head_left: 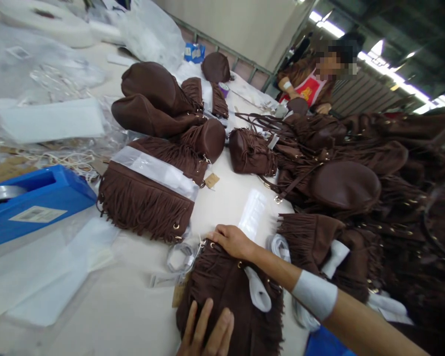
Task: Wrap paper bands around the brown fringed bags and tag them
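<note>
A dark brown fringed bag [241, 316] lies on the pale table in front of me. My right hand [230, 241] reaches across and grips its far edge, fingers and thumb closed near a gold eyelet and a white string. Flat on the near part of the bag, my left hand [207, 331] has its fingers spread, partly cut off by the frame. A curled white wrapping strip [258, 291] sticks out of the bag. Beside the bag's left side are a coiled clear-wrapped strap [180, 257] and a brown paper tag [178, 292].
A fringed bag with a white band [148, 198] lies ahead, with more brown bags [150, 89] behind. A blue tape dispenser [44, 202] and plastic sheets [59, 277] are left. Heaped bags [344, 185] fill the right; a co-worker [307, 89] stands beyond.
</note>
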{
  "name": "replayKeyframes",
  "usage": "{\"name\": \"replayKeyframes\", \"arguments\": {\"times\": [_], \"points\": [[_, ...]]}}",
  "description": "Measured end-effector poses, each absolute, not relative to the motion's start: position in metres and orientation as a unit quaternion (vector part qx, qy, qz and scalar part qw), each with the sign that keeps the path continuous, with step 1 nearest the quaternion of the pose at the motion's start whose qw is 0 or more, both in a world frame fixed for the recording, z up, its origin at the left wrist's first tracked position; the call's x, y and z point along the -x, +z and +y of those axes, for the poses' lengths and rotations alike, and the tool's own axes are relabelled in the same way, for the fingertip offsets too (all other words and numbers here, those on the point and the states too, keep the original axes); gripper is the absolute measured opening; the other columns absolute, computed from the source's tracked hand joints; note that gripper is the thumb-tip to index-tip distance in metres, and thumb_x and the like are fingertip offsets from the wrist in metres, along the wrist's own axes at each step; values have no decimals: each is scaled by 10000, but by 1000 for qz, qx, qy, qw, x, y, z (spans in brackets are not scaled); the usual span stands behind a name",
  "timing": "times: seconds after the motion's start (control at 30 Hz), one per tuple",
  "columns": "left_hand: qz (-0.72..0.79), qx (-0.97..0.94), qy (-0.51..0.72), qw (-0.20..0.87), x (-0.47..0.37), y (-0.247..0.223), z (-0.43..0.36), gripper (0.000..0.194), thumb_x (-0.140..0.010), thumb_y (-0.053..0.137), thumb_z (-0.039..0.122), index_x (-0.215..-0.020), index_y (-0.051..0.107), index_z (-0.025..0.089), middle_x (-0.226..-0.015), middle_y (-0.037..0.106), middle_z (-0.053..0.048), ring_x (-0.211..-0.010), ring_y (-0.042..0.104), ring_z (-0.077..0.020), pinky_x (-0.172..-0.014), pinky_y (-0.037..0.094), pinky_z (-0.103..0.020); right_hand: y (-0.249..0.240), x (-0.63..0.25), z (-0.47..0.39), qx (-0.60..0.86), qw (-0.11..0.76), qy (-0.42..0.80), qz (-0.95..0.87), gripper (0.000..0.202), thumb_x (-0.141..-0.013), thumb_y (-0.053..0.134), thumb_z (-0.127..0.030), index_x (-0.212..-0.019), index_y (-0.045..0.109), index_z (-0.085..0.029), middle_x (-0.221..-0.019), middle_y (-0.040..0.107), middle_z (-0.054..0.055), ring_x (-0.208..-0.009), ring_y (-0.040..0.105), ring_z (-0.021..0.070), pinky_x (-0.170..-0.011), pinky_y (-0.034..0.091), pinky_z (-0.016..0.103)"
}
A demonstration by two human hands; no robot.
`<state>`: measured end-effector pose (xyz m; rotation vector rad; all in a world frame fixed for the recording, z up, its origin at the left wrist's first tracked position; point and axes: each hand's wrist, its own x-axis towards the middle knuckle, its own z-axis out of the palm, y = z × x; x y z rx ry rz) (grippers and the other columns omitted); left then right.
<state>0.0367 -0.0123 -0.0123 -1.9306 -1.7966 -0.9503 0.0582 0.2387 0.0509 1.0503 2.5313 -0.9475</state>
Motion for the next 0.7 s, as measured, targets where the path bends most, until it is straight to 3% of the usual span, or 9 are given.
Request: {"name": "replayKeyframes", "arguments": {"times": [0.13,0.27,0.5,0.7], "points": [[-661,674,-306,124,-38,-21,-15,412,-825,613,449,-1157,657,210,-1594,295,-52,-1456,221,-403,-1206,144,-622,38,-58,240,-360,105,-326,868,476,-1004,368,-527,-776,585,-171,-687,595,-34,-649,528,93,-581,358,191],[-681,675,-270,79,-39,-21,-18,554,-792,630,535,-1227,615,192,-1588,304,-89,-1462,202,-401,-1204,96,-621,35,-57,237,-376,90,-266,883,452,-1015,350,-512,-827,593,-181,-760,650,2,-703,573,122,-623,355,221],[-676,692,-237,87,-34,-19,-19,728,-744,651,637,-1301,559,180,-1512,428,-145,-1467,139,-427,-1195,79,-634,44,-57,230,-336,88,-140,927,466,-1001,340,-566,-913,616,-201,-887,717,54,-800,657,174,-672,384,251],[-686,660,-288,103,-41,-32,-17,626,-787,624,570,-1281,573,188,-1456,502,-143,-1454,232,-397,-1195,143,-620,38,-56,236,-267,130,-69,952,493,-1033,275,-497,-970,628,-158,-915,713,107,-834,669,198,-719,419,271]]}}
